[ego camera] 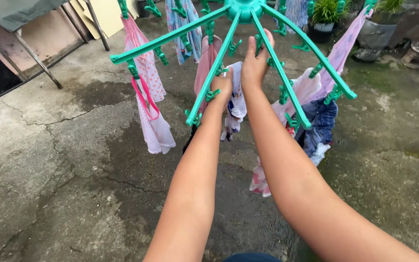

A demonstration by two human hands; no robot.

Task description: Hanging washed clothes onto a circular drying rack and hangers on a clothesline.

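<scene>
Under the green spoked clip hanger (pixel 241 12): both hands are raised among hung laundry.

The left hand (pixel 223 86) is closed on a white printed cloth (pixel 237 99) beside a spoke clip; the right hand (pixel 256 60) is pressed against a spoke, fingers together, thumb up. Whether anything is pinched by it cannot be told. Access is crowded by a pink garment (pixel 205 63), a pink-strapped white top (pixel 151 111), a denim piece (pixel 320 121) and a lilac cloth (pixel 340 53). Cracked wet concrete (pixel 59 170) is seen below; potted plants (pixel 323 17) behind.
</scene>
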